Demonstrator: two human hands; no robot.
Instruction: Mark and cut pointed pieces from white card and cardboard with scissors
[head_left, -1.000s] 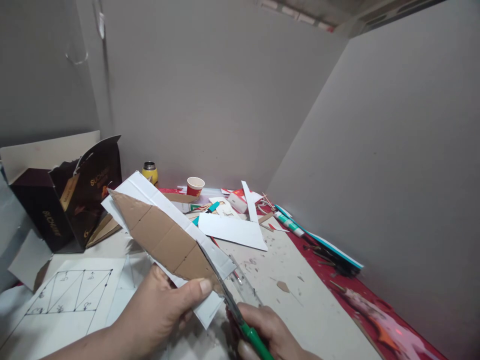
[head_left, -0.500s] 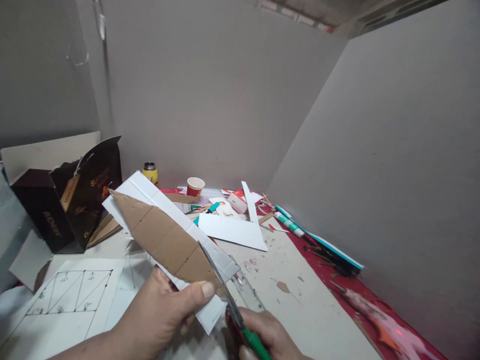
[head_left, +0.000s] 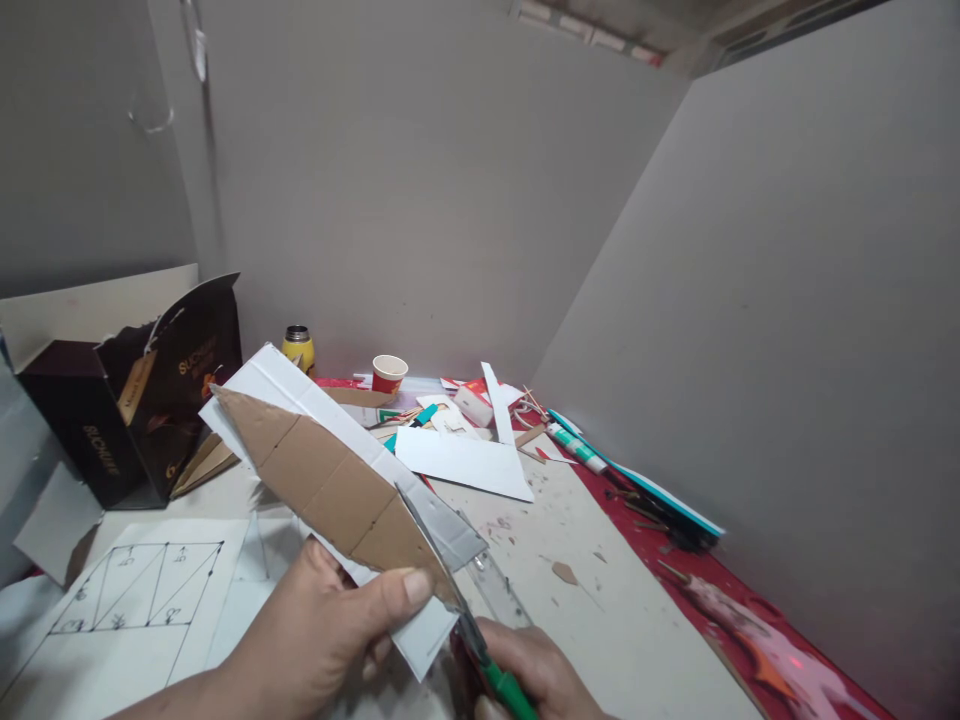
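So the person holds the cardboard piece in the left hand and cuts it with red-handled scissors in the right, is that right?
Not quite. The head view shows the scissors have green handles, not red. The rest stands: the left hand holds the cardboard piece, and the right hand works the scissors along its edge.

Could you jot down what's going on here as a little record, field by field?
Left hand: grips the brown cardboard piece together with the white card behind it
Right hand: holds green-handled scissors, blades at the cardboard's edge
Under the hands: paper drawing of triangles
Left side: dark box
Far side: paper cup, yellow bottle
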